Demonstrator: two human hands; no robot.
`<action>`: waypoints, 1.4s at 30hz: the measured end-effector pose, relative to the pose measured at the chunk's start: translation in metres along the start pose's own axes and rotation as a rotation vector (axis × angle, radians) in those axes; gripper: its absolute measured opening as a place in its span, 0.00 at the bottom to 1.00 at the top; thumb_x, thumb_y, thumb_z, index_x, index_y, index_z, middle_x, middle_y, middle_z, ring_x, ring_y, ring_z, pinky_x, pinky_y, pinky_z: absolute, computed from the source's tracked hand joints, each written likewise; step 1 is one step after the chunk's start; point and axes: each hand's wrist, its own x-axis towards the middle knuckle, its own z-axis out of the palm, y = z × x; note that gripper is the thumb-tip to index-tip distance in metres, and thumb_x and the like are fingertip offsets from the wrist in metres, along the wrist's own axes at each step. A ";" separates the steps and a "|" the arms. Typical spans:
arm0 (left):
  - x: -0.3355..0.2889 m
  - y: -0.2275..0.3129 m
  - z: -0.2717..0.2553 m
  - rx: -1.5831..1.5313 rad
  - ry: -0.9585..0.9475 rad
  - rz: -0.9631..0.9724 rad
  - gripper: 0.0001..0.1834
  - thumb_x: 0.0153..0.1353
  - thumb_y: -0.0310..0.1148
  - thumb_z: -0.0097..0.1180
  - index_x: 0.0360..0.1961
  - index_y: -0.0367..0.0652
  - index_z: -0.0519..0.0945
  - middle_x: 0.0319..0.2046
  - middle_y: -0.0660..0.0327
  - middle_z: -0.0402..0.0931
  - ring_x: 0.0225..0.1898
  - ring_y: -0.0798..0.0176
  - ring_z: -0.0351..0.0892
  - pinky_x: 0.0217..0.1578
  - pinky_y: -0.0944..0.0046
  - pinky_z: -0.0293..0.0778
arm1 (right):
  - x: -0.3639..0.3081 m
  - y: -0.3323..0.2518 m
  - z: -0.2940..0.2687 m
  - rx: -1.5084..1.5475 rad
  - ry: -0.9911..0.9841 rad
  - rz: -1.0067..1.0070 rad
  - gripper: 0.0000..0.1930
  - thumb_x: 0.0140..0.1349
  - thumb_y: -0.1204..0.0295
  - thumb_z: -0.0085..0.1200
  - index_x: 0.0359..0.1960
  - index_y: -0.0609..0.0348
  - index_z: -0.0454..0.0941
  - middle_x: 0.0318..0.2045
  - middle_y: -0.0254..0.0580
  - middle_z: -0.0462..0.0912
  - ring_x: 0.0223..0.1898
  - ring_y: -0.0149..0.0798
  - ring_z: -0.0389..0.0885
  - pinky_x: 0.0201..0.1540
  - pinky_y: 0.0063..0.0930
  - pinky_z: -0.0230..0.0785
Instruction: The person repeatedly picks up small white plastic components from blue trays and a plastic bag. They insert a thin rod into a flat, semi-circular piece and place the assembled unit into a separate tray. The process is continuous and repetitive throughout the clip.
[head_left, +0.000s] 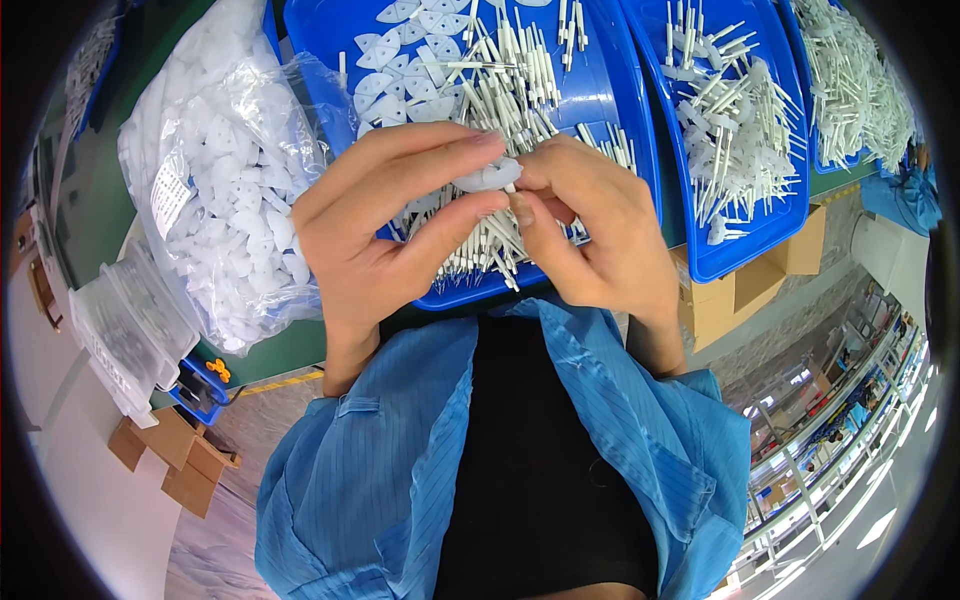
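fingers (470, 150) of both hands were clamped on one small white flat piece (488, 177).

the left hand (385, 215) pinched its left end between thumb and fingertips, and the right hand (590, 235) gripped its right end, equally near. the piece lay with its long axis left to right, held just above the near edge of the blue tray (600, 90) of white pins (500, 90).

Green bench (95, 200): blue trays of white pins, near (600, 90), right (770, 215), far right (812, 100); clear bag of white flat pieces (225, 170), left.
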 end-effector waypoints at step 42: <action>-0.006 -0.011 0.020 0.203 0.213 0.375 0.16 0.42 0.17 0.76 0.34 0.39 0.86 0.38 0.52 0.78 0.39 0.48 0.88 0.40 0.58 0.89 | 0.020 -0.001 0.010 0.370 0.086 0.320 0.11 0.69 0.68 0.54 0.39 0.65 0.82 0.22 0.43 0.84 0.23 0.31 0.85 0.23 0.22 0.71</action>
